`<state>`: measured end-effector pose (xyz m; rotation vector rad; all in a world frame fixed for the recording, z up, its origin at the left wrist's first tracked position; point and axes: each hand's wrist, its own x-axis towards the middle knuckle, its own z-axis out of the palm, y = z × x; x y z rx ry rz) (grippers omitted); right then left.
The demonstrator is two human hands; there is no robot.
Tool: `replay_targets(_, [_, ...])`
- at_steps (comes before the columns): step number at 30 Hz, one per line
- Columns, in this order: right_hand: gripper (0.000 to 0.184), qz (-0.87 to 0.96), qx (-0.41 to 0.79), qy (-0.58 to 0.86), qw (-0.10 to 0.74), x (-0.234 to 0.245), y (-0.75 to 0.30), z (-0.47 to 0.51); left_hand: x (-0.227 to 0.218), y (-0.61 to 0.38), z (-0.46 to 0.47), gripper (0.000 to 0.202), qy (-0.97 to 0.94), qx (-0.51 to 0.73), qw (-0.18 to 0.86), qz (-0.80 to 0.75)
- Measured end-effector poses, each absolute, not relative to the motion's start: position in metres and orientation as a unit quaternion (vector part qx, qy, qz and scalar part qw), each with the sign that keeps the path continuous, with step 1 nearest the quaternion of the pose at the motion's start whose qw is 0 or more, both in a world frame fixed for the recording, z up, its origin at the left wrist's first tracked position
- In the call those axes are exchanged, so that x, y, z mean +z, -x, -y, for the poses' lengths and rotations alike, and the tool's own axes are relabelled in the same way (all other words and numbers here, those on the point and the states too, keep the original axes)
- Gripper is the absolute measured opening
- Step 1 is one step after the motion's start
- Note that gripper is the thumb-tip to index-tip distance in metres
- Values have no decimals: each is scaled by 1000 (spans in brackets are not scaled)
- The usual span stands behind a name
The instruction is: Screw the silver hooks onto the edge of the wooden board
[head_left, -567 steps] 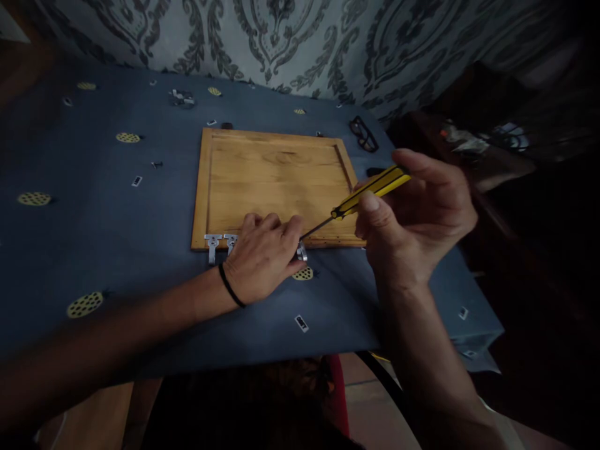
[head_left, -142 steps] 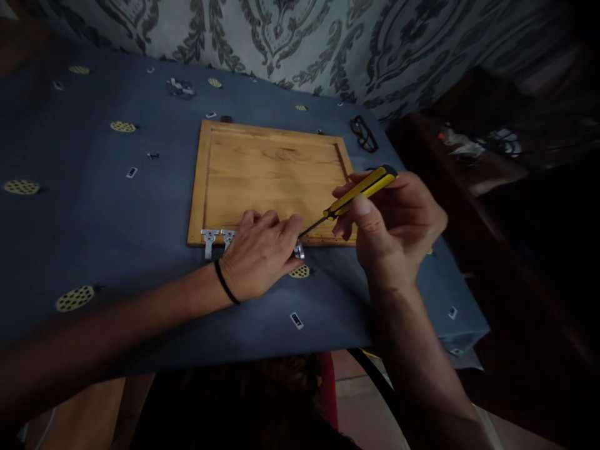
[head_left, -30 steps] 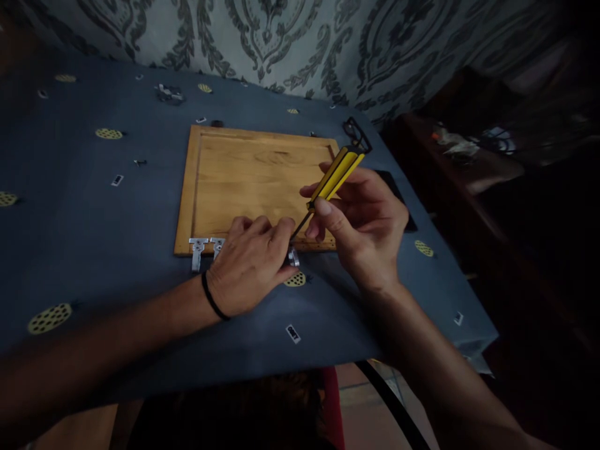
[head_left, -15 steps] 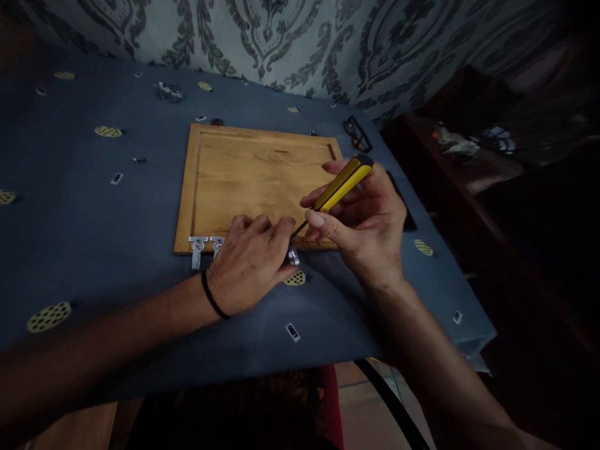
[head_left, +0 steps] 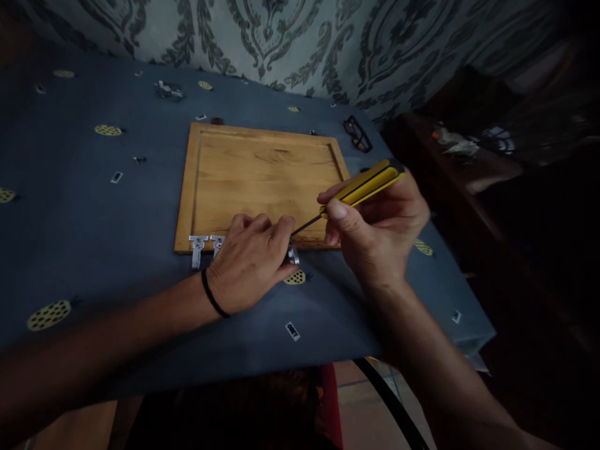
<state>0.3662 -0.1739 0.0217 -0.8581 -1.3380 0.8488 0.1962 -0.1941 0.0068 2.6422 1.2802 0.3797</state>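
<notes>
A wooden panel (head_left: pixel 262 181) with a raised frame lies flat on the table. My left hand (head_left: pixel 250 262), a black band at its wrist, is closed over the panel's near edge. Part of a metal hinge (head_left: pixel 294 254) sticks out beside its thumb and index finger; the rest is hidden. In my right hand (head_left: pixel 384 237) is a yellow and black screwdriver (head_left: pixel 363 186), held by its handle between thumb and fingers. The slanted shaft runs down to the left hand's index finger, which hides the tip. Two more metal hinges, a left one (head_left: pixel 197 251) and a neighbouring one (head_left: pixel 217 242), sit along the near edge.
Blue cloth with pineapple prints covers the table (head_left: pixel 117 250). Eyeglasses (head_left: pixel 357 134) lie behind the panel's right corner. At the back left is a small metal piece (head_left: pixel 169 90), and a screw (head_left: pixel 139 160) lies left of the panel. A patterned curtain (head_left: pixel 267 37) hangs behind.
My right hand has shifted to the right, and the screwdriver leans lower with more of its shaft showing. The left hand and the panel stay in place.
</notes>
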Motion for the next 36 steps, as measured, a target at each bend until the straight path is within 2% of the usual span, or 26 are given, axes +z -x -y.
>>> replay_targets(19, [38,597,345,392,609,21,-367,173,8,-196,194,49,-887,133,100,-431])
replay_targets(31, [26,640,364,374,563,21,-377,172,10,-196,195,47,-886,124,104,-434])
replay_targets(34, [15,632,345,371,587,22,-377,173,9,-196,195,49,-887,128,98,-433])
replay_targets(36, [20,622,342,368,601,23,-375,174,8,-196,195,49,-888,129,97,-431])
